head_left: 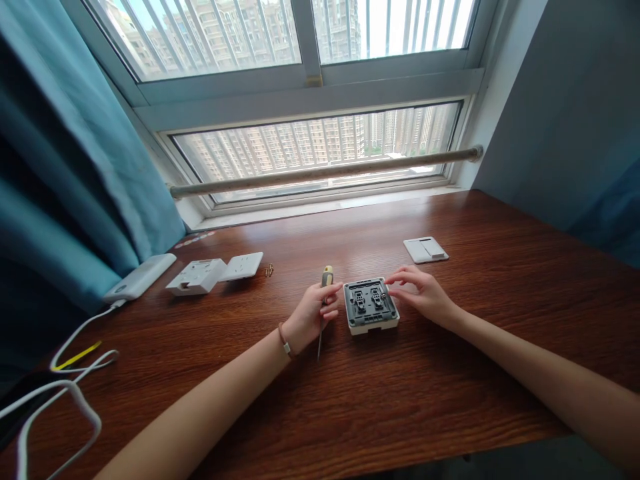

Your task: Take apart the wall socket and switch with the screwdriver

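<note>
A square switch module (371, 303) with a dark grey inner face sits in a white box on the wooden table. Just left of it, my left hand (316, 312) is closed round a screwdriver (327, 277), whose yellow and grey handle points away and whose shaft points toward me. My right hand (417, 291) is at the module's upper right edge, thumb and forefinger close together by a small screw; whether they pinch it is too small to tell. Behind the right hand lies a white switch cover (426, 249).
Left on the table (280, 407) are a white socket box (197, 277), a white socket plate (242, 265), several brass screws (269, 270), a white power strip (141, 276) with its cable and a yellow strip (79, 355). A window and pipe stand behind, a blue curtain at left.
</note>
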A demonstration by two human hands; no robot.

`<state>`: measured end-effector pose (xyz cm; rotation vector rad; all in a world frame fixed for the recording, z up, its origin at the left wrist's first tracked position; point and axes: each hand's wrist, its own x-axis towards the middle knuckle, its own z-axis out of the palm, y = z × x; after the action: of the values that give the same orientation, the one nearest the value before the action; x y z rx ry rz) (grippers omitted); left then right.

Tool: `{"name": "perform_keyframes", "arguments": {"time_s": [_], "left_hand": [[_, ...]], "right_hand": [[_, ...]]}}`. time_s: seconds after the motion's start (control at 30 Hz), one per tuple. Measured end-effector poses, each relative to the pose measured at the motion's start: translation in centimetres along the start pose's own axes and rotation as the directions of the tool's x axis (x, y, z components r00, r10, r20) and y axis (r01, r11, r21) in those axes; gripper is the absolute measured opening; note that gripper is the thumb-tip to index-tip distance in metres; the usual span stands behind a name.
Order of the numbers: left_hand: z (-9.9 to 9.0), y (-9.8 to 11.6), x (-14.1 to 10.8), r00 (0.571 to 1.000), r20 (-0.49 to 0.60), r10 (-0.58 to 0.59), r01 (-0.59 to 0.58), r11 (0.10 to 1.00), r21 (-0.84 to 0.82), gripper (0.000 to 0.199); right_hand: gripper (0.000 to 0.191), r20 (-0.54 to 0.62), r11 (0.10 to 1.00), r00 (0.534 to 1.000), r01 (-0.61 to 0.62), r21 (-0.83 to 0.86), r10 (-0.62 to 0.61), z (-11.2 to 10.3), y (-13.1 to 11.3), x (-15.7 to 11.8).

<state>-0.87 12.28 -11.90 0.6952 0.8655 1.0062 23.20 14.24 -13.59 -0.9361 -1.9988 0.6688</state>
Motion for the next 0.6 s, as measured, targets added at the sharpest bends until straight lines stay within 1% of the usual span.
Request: {"name": "perform_keyframes", "arguments": {"time_s": [0.1, 0.2, 0.33, 0.6], "left_hand": [[-0.2, -1.0, -0.1, 0.998, 0.066, -0.010, 0.009, 1.000, 0.016, 0.030], [0.0, -1.2, 0.0, 0.994, 0.111, -0.012, 0.006, 0.998, 0.055, 0.030], [0.1, -1.2, 0.2, 0.993, 0.118, -0.019, 0.008, 0.996, 0.093, 0.027], [0.1, -1.3, 0.1, 0.989, 0.146, -0.015, 0.000, 0.994, 0.106, 0.027]], "right_hand": [[0.013, 0.060, 0.998, 0.997, 0.052, -0.032, -0.050, -0.1, 0.2, 0.4], [0.011, 0.114, 0.994, 0.990, 0.093, -0.050, -0.087, -0.2, 0.3, 0.8], [0.012, 0.168, 0.986, 0.978, 0.138, -0.094, -0.121, -0.2, 0.0, 1.3], [0.010, 0.218, 0.951, 0.959, 0.226, -0.213, -0.179, 0.1, -0.8, 1.2]]}}
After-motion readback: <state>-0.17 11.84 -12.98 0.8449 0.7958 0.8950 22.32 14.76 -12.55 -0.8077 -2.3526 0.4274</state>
